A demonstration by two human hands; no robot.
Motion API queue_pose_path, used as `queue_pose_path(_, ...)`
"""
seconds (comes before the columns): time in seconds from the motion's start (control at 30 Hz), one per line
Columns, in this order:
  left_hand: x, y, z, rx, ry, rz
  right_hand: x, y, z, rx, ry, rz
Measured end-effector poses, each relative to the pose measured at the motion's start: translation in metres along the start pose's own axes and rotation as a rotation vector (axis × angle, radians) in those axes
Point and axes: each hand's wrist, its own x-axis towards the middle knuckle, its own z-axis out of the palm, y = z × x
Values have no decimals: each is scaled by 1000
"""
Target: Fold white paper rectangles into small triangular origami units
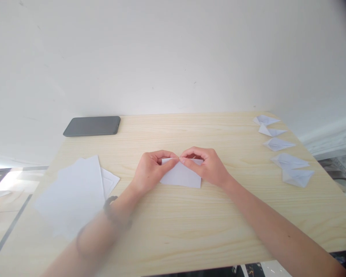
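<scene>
A small white sheet of paper (181,177) is between my two hands at the middle of the table, its long upper edge facing the wall. My left hand (153,169) pinches that edge with thumb and fingers near its middle. Right beside it, my right hand (205,163) pinches the same edge, so the thumb tips nearly meet. Whether the sheet is folded double is hard to make out. The lower edge of the paper lies over the wood, and its upper corners are partly covered by my fingers.
A stack of white paper sheets (75,192) lies at the left, partly behind my left forearm. Near the wall at the back left rests a dark phone (92,126). Several folded white paper shapes (279,144) line the right side of the wooden table (219,234).
</scene>
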Motion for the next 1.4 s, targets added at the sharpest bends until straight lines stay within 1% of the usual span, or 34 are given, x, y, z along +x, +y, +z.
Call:
queue_pose_path(0.13, 0, -2, 1, 47, -28, 33, -2, -2, 3, -13, -4, -18)
queue_pose_path(0.3, 1, -2, -1, 35, -38, 25, 0, 0, 0, -32, -44, -18)
queue_pose_path(0.47, 5, -3, -8, -44, 46, -36, 2, 5, -6, 7, -58, 18)
queue_pose_path(0.6, 7, -5, -11, -77, 90, -74, 3, 13, -17, 61, -63, 62)
queue_pose_path(0.67, 8, -6, -12, -118, 127, -83, 4, 16, -22, 88, -48, 87)
queue_pose_path(0.73, 9, -7, -14, -152, 189, -82, 4, 18, -27, 105, -11, 94)
queue_pose_path(0.8, 10, -7, -15, -139, 228, -77, 5, 18, -28, 114, 22, 87)
queue_pose_path(0.83, 9, -7, -15, -119, 226, -69, 5, 17, -27, 113, 29, 86)
queue_pose_path(0.97, 6, -4, -10, -33, 142, 9, 3, 10, -18, 72, 23, 79)
queue_pose_path(1.1, 3, -2, -5, 11, 71, 79, -1, 6, -6, -74, -14, -10)
queue_pose_path(1.2, 2, 0, -5, 38, 9, 115, -2, 6, -2, -112, -11, -71)
queue_pose_path(1.27, 1, 1, -4, 57, -1, 127, -3, 7, -2, -138, -4, -137)
queue_pose_path(1.4, 0, 3, -3, 58, 32, 164, -3, 8, -3, -200, -11, -247)
